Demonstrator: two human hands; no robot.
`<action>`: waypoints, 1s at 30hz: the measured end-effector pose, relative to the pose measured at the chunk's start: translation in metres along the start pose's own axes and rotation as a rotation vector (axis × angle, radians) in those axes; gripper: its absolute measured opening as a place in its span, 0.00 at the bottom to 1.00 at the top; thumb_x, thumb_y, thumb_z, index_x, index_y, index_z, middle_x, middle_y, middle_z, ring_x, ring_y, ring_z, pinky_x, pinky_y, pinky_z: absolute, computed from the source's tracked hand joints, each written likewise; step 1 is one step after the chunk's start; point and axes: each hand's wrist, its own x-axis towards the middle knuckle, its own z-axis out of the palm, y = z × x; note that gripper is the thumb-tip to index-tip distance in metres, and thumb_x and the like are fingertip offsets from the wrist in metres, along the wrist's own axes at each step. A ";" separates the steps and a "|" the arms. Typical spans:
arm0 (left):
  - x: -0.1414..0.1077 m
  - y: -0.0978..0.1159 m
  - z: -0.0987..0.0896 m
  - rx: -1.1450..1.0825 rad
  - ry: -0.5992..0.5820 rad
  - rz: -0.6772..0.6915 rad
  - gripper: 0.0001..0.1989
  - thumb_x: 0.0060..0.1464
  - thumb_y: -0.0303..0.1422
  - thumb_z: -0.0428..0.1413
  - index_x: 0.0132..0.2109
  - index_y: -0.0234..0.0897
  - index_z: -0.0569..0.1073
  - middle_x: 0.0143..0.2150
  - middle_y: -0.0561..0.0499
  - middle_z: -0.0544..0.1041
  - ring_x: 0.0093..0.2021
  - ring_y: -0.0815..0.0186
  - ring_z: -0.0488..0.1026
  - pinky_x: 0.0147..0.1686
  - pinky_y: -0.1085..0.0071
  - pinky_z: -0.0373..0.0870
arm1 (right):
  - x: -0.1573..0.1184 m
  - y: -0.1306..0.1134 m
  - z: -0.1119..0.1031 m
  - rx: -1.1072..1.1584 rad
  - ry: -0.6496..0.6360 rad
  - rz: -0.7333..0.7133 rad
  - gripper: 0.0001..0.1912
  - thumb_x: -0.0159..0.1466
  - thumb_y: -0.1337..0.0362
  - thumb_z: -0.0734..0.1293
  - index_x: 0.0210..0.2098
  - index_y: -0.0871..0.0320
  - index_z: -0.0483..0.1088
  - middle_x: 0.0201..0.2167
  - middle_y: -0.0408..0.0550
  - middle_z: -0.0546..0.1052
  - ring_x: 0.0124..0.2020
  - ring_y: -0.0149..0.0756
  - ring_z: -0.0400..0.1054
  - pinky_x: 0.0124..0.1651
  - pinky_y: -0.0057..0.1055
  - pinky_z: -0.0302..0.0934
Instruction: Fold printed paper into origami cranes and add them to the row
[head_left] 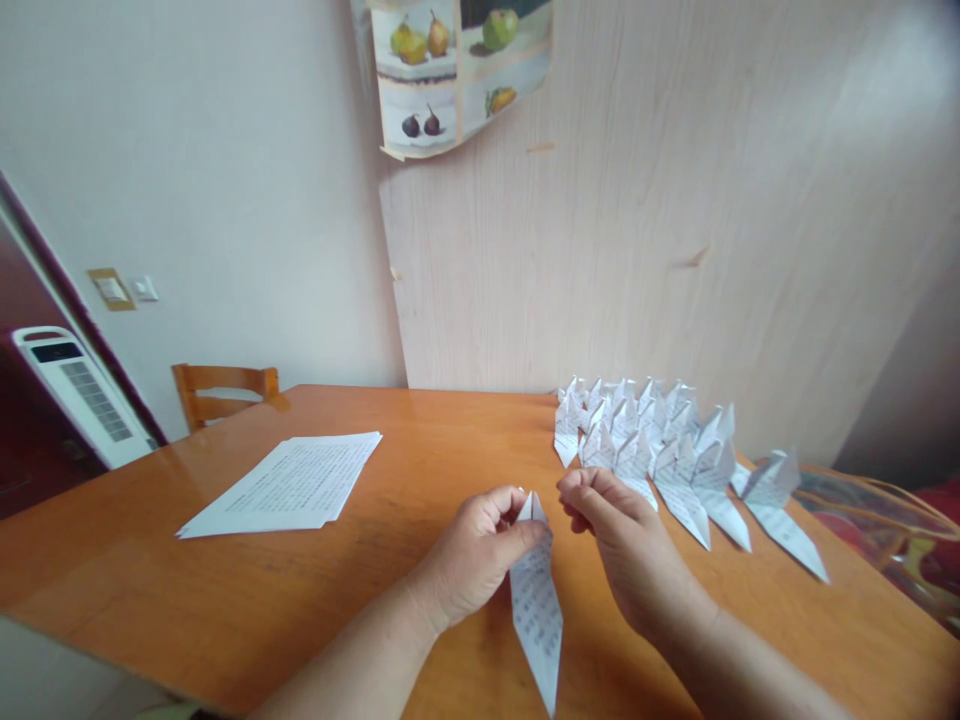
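A narrow folded paper piece (537, 600) with printed text is in my left hand (491, 545). The thumb lies across its upper part, and the fingers are behind it. Its long pointed end hangs toward me, and a small peak stands above the thumb. To the right of that peak is my right hand (619, 530), apart from the paper. Its fingers are curled in against the thumb, with nothing visible in them. Beyond it stand several similar folded paper pieces (675, 470) in rows, each with an upright pointed part and a flat tail.
A stack of printed sheets (292, 485) lies on the left of the wooden table (450, 430). Behind the table are a wooden chair (225, 385) and a wall panel (600, 250). A clear plastic bag (877, 510) is beyond the right edge.
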 end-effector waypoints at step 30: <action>0.001 -0.014 -0.017 0.656 0.215 0.089 0.05 0.52 0.30 0.56 0.30 0.39 0.66 0.26 0.57 0.67 0.27 0.68 0.63 0.27 0.71 0.51 | 0.008 0.023 -0.012 -0.758 -0.337 -0.343 0.15 0.59 0.72 0.62 0.38 0.51 0.77 0.39 0.49 0.80 0.45 0.46 0.71 0.49 0.38 0.60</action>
